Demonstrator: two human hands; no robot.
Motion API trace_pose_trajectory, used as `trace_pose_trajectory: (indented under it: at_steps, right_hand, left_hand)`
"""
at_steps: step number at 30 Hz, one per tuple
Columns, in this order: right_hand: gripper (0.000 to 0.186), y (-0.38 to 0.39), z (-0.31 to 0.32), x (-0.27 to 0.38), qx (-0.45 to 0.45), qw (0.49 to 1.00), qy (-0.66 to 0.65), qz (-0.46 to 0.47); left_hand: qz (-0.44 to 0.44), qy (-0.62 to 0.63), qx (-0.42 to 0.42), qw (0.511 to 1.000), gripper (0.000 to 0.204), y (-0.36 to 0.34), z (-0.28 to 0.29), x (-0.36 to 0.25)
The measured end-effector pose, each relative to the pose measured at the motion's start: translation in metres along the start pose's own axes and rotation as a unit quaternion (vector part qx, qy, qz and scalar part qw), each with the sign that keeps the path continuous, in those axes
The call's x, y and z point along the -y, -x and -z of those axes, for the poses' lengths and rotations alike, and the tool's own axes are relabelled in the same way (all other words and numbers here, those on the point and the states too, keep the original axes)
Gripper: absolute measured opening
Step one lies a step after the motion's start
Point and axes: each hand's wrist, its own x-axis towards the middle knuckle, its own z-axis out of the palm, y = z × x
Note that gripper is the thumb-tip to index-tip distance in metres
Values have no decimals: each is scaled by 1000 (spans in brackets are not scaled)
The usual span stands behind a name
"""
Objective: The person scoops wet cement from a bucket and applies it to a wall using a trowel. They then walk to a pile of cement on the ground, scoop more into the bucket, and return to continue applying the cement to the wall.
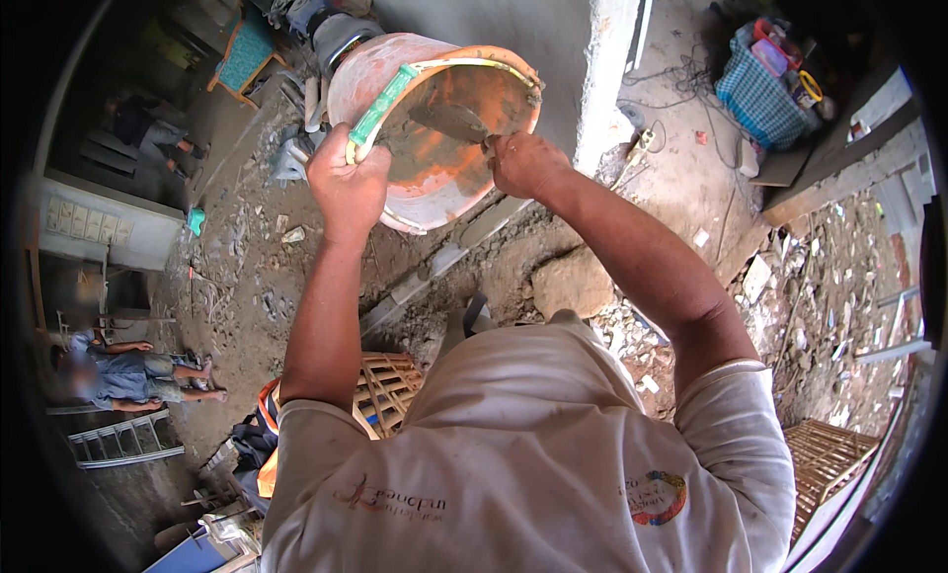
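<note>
A: High in the middle of the view, held up in front of the person, what is that round thing?

B: A round orange plastic bucket smeared with grey mortar, tilted so its open mouth faces the camera. The left hand is clenched around the bucket's green-wrapped handle at the left rim, carrying it.

A: And the right hand?

B: The right hand is closed at the bucket's right rim on the grip of a flat metal trowel, whose mortar-coated blade reaches left into the bucket. The grip itself is hidden inside the fist.

A: What lies beyond the bucket?

B: A grey plastered wall with a rough pale concrete edge on its right. Far right, a blue checked woven bag sits on the dirt ground with tangled cables near it.

A: And nearer?

B: Below the hands, a large brownish stone lies in rubble. A light wooden slatted crate shows just left of the person's white shirt, another wooden crate near right. At the left edge, well apart, another person in blue clothes sits on the ground, with a grey metal ladder lying just nearer.
</note>
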Motion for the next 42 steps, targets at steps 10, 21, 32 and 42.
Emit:
trace_pose_trajectory:
  at_steps: [10,21,32,42]
  right_hand:
    - [39,4,-44,-36,229,910,-345,18]
    - [47,47,-309,-80,293,744,-574,-175]
    - [28,-7,-549,-95,37,735,-559,-382]
    - [19,-124,-699,-67,-212,608,-613,-457]
  left_hand:
    - [146,130,31,980,18,7,-37,34]
    - [478,88,-104,867,23,228,-81,310]
    - [661,15,-82,745,7,496,-166,444]
    - [734,110,24,669,5,548,-196,427]
